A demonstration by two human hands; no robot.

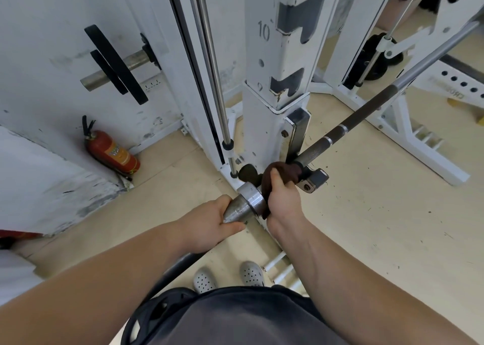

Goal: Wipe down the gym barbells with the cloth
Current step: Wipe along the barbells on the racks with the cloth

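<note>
Two hands, left hand (209, 223) gripping barbell (327, 142), right hand (284, 198) holding cloth (284, 170)

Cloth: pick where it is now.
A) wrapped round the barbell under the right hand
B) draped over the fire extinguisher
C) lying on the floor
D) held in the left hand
A: the right hand grips the brown cloth round the barbell, while the left hand holds only the bare sleeve.

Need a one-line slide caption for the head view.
Barbell wipe-down: left hand grips the sleeve; right hand wraps a brown cloth around the bar beside a white rack.
</note>
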